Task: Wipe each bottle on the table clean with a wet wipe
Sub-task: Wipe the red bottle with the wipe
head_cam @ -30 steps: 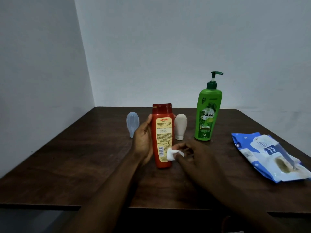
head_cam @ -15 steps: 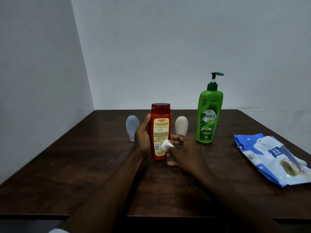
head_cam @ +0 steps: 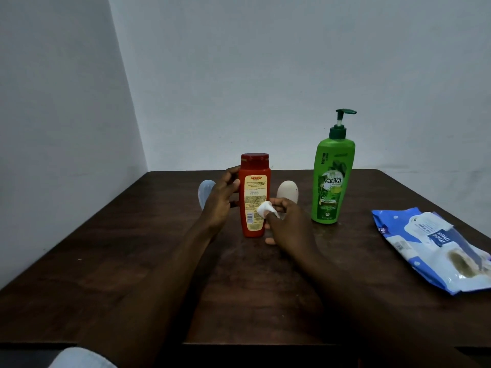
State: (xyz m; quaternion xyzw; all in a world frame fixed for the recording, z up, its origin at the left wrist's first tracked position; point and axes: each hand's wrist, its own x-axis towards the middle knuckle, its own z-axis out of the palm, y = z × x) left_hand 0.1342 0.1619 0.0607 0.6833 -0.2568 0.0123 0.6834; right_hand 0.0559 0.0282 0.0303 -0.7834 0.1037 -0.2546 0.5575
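Up the label the wet wipe [head_cam: 265, 209] has crept since a second ago — the right hand [head_cam: 289, 229] pinches it against the red bottle [head_cam: 254, 192], which stands upright on the desk [head_cam: 132, 261] (left hand [head_cam: 220, 203] gripping its side).

plain room: shampoo bottles [head_cam: 333, 181], wooden table [head_cam: 239, 301]

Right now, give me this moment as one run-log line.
left hand: holds red bottle upright | right hand: presses wet wipe on its label | green pump bottle: untouched
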